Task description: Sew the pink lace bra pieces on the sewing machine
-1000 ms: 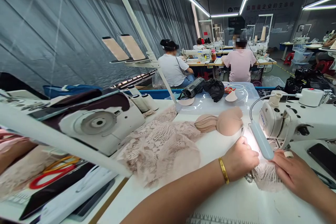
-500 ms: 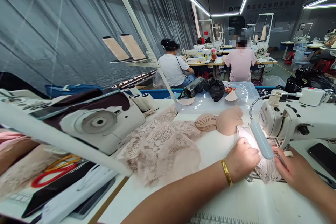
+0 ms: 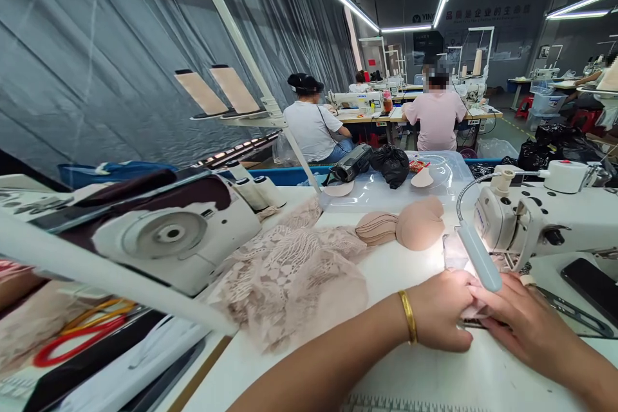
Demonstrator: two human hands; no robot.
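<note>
We are apparently guiding the cloth beside the machine; our left hand and right hand are meeting over it, grip impossible to tell; the next move is probably calling for keeping it flat.

Below the lamp, the left hand now meets the right hand, both covering most of the lace (showing earlier)

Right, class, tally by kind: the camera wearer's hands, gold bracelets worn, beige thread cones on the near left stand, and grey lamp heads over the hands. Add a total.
Left hand, right hand: 2
Gold bracelet: 1
Beige thread cones: 2
Grey lamp head: 1
Total: 6
</note>
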